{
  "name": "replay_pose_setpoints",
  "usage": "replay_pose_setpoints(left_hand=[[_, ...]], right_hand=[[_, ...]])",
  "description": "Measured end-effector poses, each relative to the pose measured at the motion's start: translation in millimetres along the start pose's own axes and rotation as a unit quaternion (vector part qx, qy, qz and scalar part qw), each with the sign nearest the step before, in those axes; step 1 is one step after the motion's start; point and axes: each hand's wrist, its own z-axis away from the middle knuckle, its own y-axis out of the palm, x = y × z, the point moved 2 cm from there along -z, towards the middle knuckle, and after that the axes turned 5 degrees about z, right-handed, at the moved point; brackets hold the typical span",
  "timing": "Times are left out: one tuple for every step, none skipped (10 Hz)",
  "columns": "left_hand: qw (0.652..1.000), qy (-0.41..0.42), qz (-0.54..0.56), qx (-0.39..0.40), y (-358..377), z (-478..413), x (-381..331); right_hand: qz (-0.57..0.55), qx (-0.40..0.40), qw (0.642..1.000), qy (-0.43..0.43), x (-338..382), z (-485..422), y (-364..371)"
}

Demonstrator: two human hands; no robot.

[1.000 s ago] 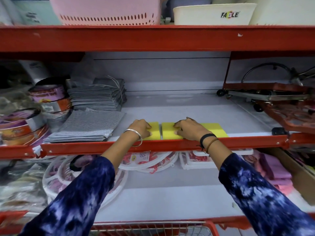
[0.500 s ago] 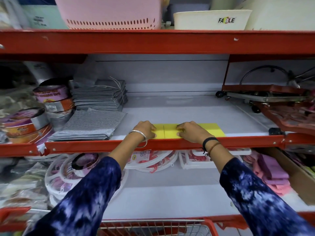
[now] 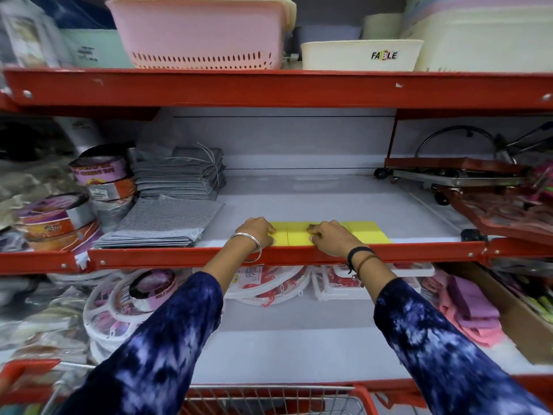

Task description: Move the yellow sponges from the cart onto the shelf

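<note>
A row of flat yellow sponges (image 3: 369,232) lies side by side along the front edge of the middle shelf (image 3: 314,202). My left hand (image 3: 257,232) rests on the leftmost sponge (image 3: 279,233), fingers curled on its left end. My right hand (image 3: 330,236) presses down on the middle sponge (image 3: 299,235), which touches its neighbours with no gap. The cart's red rim and wire basket (image 3: 269,398) show at the bottom edge; its contents are hidden.
Grey folded cloths (image 3: 163,221) and tape rolls (image 3: 98,172) fill the shelf's left side. A red wheeled trolley (image 3: 454,172) and red trays sit on the right. Pink basket (image 3: 197,31) and white tub (image 3: 360,55) stand on the top shelf. White hangers lie below.
The two left sponges, apart a second ago, have been pushed together into one closed row. Both hands stay on them; the view has tilted slightly upward.
</note>
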Motion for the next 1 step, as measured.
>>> replay_pose_setpoints(left_hand=[[0.997, 0.039, 0.009, -0.072, -9.1, 14.5, -5.8]], right_hand=[[-0.014, -0.054, 0.998, -0.004, 0.7, 6.1, -9.4]])
